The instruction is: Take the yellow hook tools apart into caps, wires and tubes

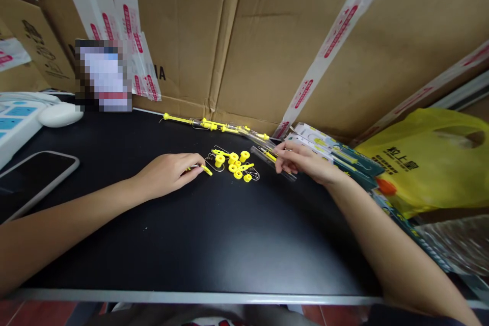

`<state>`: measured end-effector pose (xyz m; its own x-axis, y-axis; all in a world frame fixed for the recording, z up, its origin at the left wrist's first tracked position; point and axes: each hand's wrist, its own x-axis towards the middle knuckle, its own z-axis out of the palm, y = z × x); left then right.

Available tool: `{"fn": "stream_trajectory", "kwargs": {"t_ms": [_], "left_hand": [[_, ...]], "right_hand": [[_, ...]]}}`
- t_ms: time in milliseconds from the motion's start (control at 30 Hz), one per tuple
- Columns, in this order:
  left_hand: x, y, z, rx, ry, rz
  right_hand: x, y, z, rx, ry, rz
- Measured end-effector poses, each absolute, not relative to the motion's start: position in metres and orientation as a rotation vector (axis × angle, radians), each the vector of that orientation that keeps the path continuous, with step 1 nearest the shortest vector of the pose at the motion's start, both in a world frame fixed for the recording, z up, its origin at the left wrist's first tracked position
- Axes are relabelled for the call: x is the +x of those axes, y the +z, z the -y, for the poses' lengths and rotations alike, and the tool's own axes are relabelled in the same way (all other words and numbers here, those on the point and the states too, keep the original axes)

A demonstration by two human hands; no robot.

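Observation:
My left hand [178, 172] is closed in a pinch on a small yellow plastic piece [207, 169] with thin wire at its end. Just to its right lies a loose pile of yellow plastic parts [234, 160], some round and spool-like, mixed with bent wires and coils [219, 167]. My right hand [300, 162] has its fingers curled around a clear plastic tube [263, 156], right of the pile. Part of that tube is hidden under the fingers. Behind the pile, thin yellow rods with clear tubes [214, 125] lie in a row along the cardboard.
Big taped cardboard boxes [183, 25] wall off the back of the black table [183, 244]. Flat printed packages [324, 145] and a yellow plastic bag [431, 163] stand on the right. At left are a phone [34, 181], a power strip [19, 122] and a white mouse [61, 114].

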<state>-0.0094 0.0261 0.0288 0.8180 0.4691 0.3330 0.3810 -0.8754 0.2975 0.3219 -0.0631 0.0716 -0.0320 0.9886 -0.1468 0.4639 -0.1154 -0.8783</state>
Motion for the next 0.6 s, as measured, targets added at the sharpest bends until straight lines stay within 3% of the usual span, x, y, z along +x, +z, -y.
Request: {"fn": "stream_trajectory", "kwargs": {"t_ms": [100,367,600], "left_hand": [[-0.01,0.03,-0.024,2.767,0.607,-0.626],[-0.01,0.027,-0.028,2.88,0.644,-0.597],[-0.009,0.03,-0.027,2.94,0.64,-0.674]], "right_hand": [[0.319,0.074,0.071,-1.831,0.881,1.852],[0.303,0.069,0.076,-2.533,-0.096,2.103],[0.289,0.064,0.077,-2.751,-0.426,2.138]]}}
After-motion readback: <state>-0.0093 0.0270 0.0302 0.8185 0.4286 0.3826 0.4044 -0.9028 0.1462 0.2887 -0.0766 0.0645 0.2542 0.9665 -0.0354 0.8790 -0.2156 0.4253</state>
